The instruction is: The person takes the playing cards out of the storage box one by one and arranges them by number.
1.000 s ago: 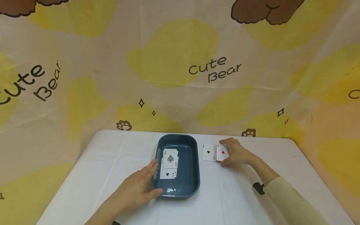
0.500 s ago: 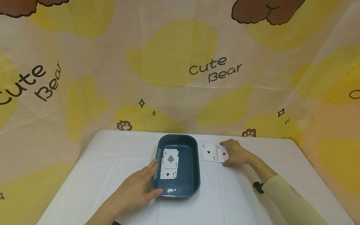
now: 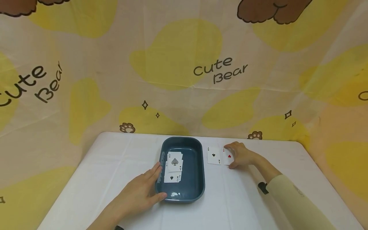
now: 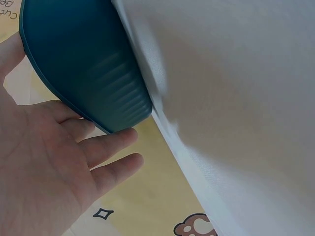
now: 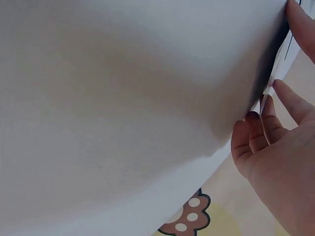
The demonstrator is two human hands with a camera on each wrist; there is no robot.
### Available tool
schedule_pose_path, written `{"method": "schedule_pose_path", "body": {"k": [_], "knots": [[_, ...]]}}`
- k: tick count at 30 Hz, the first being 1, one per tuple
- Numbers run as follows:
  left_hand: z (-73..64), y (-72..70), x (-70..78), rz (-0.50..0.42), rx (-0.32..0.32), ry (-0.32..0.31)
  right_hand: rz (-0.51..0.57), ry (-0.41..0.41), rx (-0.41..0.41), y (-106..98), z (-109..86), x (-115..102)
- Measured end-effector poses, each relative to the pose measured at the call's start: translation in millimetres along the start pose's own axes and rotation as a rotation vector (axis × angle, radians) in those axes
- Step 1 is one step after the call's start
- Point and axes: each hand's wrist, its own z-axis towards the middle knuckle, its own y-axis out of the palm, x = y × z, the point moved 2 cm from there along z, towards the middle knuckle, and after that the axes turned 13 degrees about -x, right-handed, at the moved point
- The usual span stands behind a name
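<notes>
My right hand [image 3: 242, 156] pinches an ace of hearts playing card [image 3: 228, 158], thumb at its near edge and fingertips at its far edge. In the right wrist view the thumb and fingers meet a thin edge-on card at the tabletop. Just left of it lies an ace of clubs [image 3: 214, 156], face up. My left hand [image 3: 141, 191] rests against the left side of a dark blue tray [image 3: 191, 169], thumb on the near rim and straight fingers along the side. Inside, an ace of spades [image 3: 174, 162] overlaps a two of spades [image 3: 172, 177] and other cards.
A white cloth [image 3: 238, 198] covers the table. Behind it hangs a yellow-and-beige printed backdrop [image 3: 184, 80], close to the table's far edge. A dark wrist strap [image 3: 263, 187] shows below my right forearm.
The ace of hearts has shifted slightly right with my right hand, so a narrow gap shows between it and the ace of clubs. My left hand and the tray stay put.
</notes>
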Motion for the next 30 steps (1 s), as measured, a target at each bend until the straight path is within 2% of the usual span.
{"method": "schedule_pose_path", "body": {"k": [19,26,30], "knots": [[-0.4,-0.3,-0.9,0.006,0.002,0.005,0.014,0.022,-0.033,-1.8,2.7,0.1],[-0.3,0.1,-1.2,0.005,0.002,0.014,0.049,-0.009,0.010,-6.8,-3.6,-1.6],[0.0,0.3,-1.3,0.008,0.005,0.017,0.109,-0.018,0.023,-11.4,-10.8,-2.6]]}}
